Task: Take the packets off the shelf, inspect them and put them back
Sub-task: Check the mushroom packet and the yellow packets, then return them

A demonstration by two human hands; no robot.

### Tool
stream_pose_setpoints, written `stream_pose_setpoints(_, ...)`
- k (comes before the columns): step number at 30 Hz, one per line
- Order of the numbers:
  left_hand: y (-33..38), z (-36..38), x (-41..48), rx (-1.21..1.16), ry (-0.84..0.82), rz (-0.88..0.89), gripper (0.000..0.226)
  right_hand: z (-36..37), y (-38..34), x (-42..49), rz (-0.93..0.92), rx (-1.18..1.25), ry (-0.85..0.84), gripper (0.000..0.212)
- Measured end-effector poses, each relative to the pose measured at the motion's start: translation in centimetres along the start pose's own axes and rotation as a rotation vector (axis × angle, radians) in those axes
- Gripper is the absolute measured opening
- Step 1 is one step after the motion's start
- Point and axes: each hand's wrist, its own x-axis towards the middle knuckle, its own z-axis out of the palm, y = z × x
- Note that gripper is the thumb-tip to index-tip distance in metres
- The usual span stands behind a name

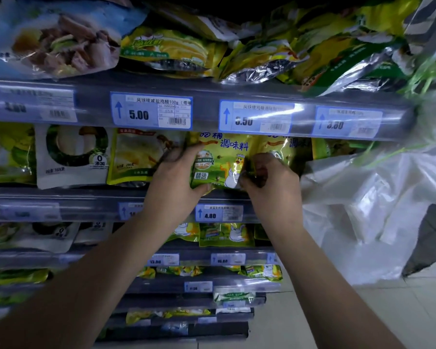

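A person's view of a dim shop shelf [61, 195] stacked with yellow and green seasoning packets. Both bare arms reach forward to one packet [219, 159], printed with a cartoon chicken. It sits at the front of the second row from the top, just above the shelf lip.

The left hand [173, 177] grips the packet's left edge, with its fingers [184, 152] curled over the face and the thumb under the bottom corner. The right hand [269, 182] pinches the lower right edge with bunched fingers [259, 170]. Whether it also catches the similar pack [285, 147] just beside it, I cannot tell.

The packet stands upright with its printed face toward the viewer and the lettering the right way up. Its long axis runs top to bottom, leaning slightly. The top is hidden behind the rail [212, 109] of price tags above.

It looks to be either coming off the shelf or going back; which one is unclear. Either way, the move goes best with a hold on both side edges, the packet kept upright, and its bottom lifted clear of the lip. It should stay free of the neighbour on the left [134, 159], which the left hand partly covers.

A white plastic bag [363, 210] hangs to the right.
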Motion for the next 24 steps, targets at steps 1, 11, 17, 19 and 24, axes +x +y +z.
stream_pose_setpoints(1,0.2,0.1,-0.4,0.017,0.004,0.023,0.077,-0.1,0.1,-0.1,-0.008,-0.011,-0.005,0.027)
stream_pose_setpoints(11,-1.4,1.1,-3.8,0.055,-0.033,0.122,0.056,0.9,1.1,-1.7,-0.049,0.087,0.034,0.010)
stream_pose_setpoints(17,-2.9,-0.5,-6.4,0.155,-0.083,0.252,0.044,-0.4,0.5,-3.0,-0.101,0.028,-0.066,0.020)
stream_pose_setpoints(19,-4.0,-1.1,-7.1,0.186,-0.134,0.329,0.044,-1.0,0.0,-3.3,-0.100,-0.035,-0.122,0.028)
stream_pose_setpoints(24,-6.8,-5.4,-8.2,0.162,-0.248,0.337,0.048,-2.9,-2.0,-4.1,-0.049,-0.175,-0.239,0.041)
